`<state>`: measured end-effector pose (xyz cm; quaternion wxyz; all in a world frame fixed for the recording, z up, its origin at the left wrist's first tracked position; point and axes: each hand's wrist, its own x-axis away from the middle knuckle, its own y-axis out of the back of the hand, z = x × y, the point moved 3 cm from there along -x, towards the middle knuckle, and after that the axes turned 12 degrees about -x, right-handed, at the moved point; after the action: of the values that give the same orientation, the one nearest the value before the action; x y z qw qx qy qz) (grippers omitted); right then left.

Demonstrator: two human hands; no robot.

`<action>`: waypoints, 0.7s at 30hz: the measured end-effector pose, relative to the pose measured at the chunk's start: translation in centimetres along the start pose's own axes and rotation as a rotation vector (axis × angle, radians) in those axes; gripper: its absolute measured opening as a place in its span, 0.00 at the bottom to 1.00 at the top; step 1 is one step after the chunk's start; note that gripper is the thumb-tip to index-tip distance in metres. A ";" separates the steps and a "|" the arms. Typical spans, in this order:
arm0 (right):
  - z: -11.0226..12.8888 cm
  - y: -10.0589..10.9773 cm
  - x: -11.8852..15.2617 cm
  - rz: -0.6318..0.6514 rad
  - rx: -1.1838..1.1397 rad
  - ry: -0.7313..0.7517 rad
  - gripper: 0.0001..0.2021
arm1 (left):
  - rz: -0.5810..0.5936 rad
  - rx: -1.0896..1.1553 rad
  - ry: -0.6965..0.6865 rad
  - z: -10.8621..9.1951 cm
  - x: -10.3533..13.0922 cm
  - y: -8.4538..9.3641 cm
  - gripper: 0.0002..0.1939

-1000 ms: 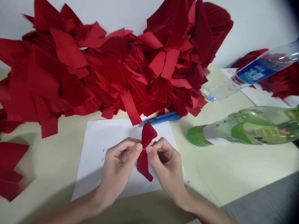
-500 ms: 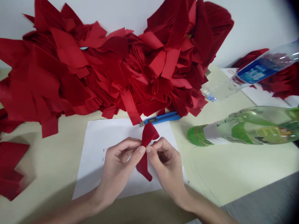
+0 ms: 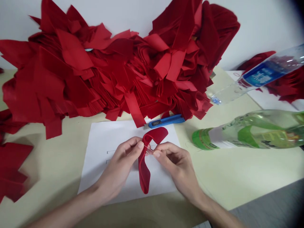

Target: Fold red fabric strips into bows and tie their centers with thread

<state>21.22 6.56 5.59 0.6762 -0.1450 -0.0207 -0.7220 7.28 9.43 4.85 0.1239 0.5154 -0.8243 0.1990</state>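
Note:
A red velvety fabric strip [image 3: 144,174] is pinched at its middle by my left hand [image 3: 123,160], thumb against fingers. One end bends over to the upper right and the other hangs down. My right hand [image 3: 178,163] is closed just right of the strip, its thumb and finger pinching a thin pale thread [image 3: 149,148]. This thread stretches from the strip near my left thumb to my right fingertips; whether it is a loop I cannot tell. Beneath both hands lies a white paper sheet [image 3: 97,139] with small printed marks.
A blue utility knife [image 3: 167,121] lies at the paper's top edge, blade pointing left. Behind it rises a large pile of red fabric strips [image 3: 106,76]. At the right lie a green-labelled bottle [image 3: 249,129] and a clear blue-labelled bottle [image 3: 258,74]. More red pieces [image 3: 14,167] are at the left.
My right hand has drawn away to the right from my left, and the pale thread now shows between them. The strip has turned and its upper end spreads to the right.

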 end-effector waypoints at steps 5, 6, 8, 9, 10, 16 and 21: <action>-0.8 0.9 -0.1 0.115 -0.088 -0.151 0.11 | 0.092 0.157 0.062 -0.4 -0.2 -0.1 0.08; -1.0 1.3 -0.2 0.127 -0.104 -0.181 0.11 | 0.115 0.170 0.073 -0.4 -0.2 -0.1 0.08; -1.2 2.0 -0.4 0.153 -0.131 -0.226 0.11 | 0.185 0.154 0.093 -0.4 -0.2 -0.1 0.08; -1.3 2.4 -0.5 0.176 -0.144 -0.242 0.10 | 0.220 0.119 0.102 -0.5 -0.1 0.0 0.08; -1.3 2.6 -0.7 0.203 -0.159 -0.260 0.09 | 0.249 0.070 0.106 -0.5 -0.1 0.1 0.08; -0.5 3.0 -1.8 0.409 -0.102 -0.379 0.09 | 0.439 -0.393 0.014 -1.0 0.0 0.2 0.09; 1.0 1.4 -1.9 0.534 0.334 -0.262 0.08 | 0.293 -0.792 -0.103 0.1 0.0 0.0 0.09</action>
<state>22.83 8.55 5.81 0.8475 -0.1240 -0.1864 -0.4813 7.33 9.38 4.73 0.2413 0.3147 -0.9067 -0.1434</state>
